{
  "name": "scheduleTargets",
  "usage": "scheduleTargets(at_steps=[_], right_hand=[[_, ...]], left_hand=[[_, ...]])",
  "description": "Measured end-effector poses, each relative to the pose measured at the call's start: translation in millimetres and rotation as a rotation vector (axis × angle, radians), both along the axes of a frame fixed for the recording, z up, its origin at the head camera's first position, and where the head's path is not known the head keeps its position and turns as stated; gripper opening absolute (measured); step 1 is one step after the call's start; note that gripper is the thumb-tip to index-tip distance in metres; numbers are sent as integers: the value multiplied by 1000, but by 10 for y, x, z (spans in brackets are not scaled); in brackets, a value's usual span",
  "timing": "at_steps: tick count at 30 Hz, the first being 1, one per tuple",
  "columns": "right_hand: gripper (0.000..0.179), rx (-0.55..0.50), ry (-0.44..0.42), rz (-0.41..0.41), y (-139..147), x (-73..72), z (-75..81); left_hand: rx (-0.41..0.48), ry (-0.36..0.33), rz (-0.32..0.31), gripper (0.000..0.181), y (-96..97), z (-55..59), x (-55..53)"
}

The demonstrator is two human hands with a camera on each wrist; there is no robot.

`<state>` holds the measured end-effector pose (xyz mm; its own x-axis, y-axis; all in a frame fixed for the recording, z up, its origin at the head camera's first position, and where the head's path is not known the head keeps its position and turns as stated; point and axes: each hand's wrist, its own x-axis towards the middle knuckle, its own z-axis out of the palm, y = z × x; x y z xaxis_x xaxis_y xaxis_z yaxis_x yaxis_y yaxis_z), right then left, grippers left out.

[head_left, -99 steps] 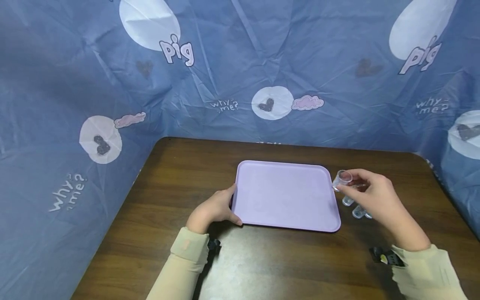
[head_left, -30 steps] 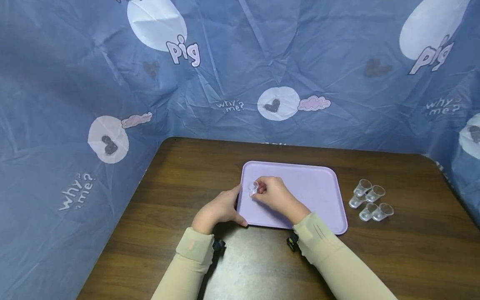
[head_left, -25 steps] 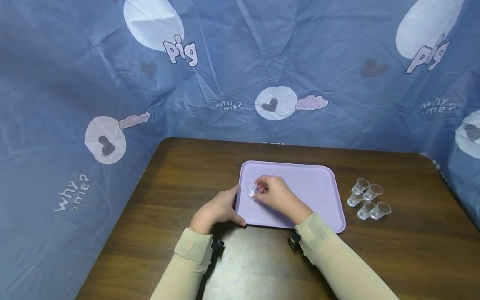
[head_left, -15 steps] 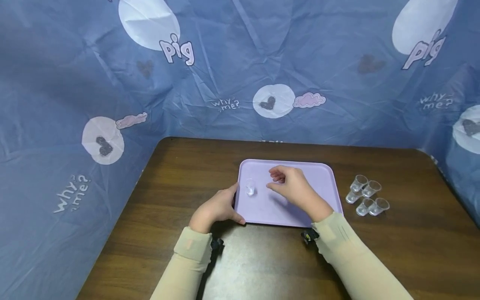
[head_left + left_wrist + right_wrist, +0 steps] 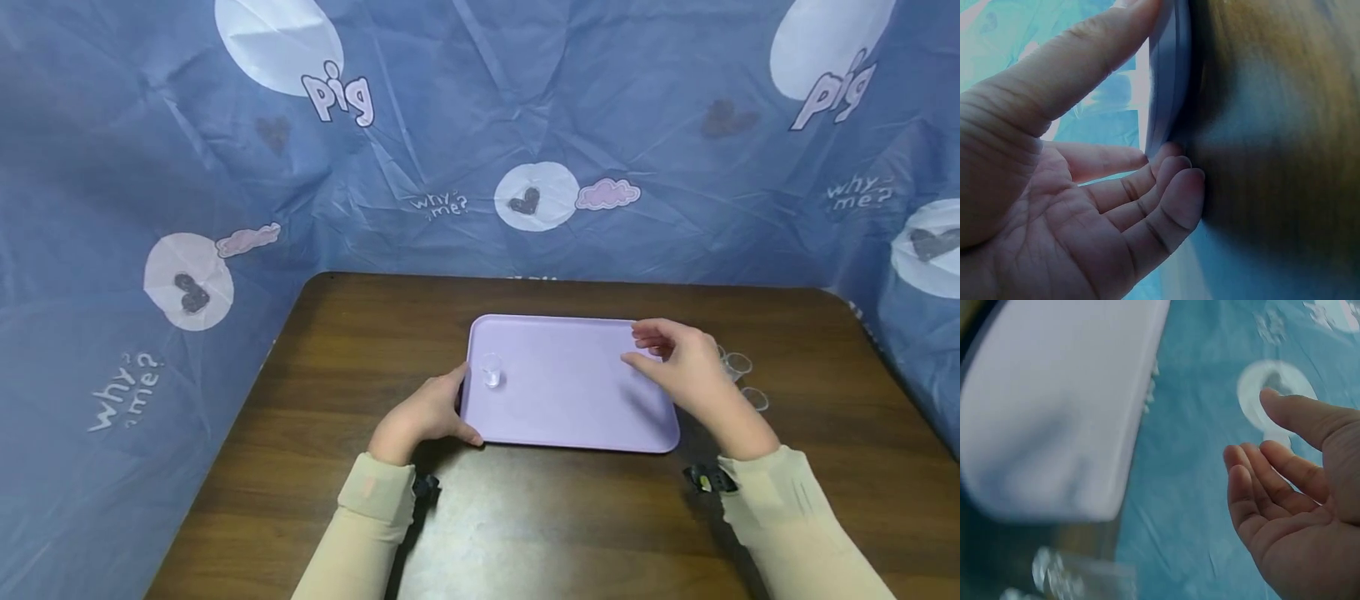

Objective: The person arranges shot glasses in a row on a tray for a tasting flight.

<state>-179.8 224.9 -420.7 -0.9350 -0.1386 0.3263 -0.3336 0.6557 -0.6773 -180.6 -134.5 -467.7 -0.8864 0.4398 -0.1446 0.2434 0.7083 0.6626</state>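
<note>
A lilac serving tray [image 5: 573, 392] lies on the brown table. My left hand [image 5: 422, 417] holds the tray at its near left corner, thumb along the front edge and fingers at the left side. In the left wrist view, the thumb [image 5: 1079, 59] lies against the tray's rim [image 5: 1169, 69]. One small clear plastic cup [image 5: 491, 372] stands upright on the tray's left part. My right hand [image 5: 686, 367] is over the tray's right edge, fingers loosely bent and holding nothing. Several matching clear cups [image 5: 738, 363] stand right of the tray, partly hidden behind this hand.
A blue printed cloth [image 5: 420, 167] hangs behind and beside the table [image 5: 360, 333]. The far table edge runs close to that cloth. A blurred clear cup [image 5: 1057, 575] shows low in the right wrist view.
The right hand brought a clear cup from the group at the right to the tray's left part, let it go, and moved back rightward. The left hand stays at the tray corner.
</note>
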Motion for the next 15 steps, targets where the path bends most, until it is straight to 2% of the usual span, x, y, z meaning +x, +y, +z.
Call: scheduleTargets(at_steps=[4, 7, 15], right_hand=[[43, 29, -41, -81, 279, 130, 109], [46, 48, -36, -133, 496, 209, 154], [45, 35, -7, -224, 968, 369, 153]], left_hand=[[-9, -11, 0, 117, -9, 12, 8], [1, -13, -2, 116, -9, 17, 14], [23, -13, 4, 115, 2, 13, 14]])
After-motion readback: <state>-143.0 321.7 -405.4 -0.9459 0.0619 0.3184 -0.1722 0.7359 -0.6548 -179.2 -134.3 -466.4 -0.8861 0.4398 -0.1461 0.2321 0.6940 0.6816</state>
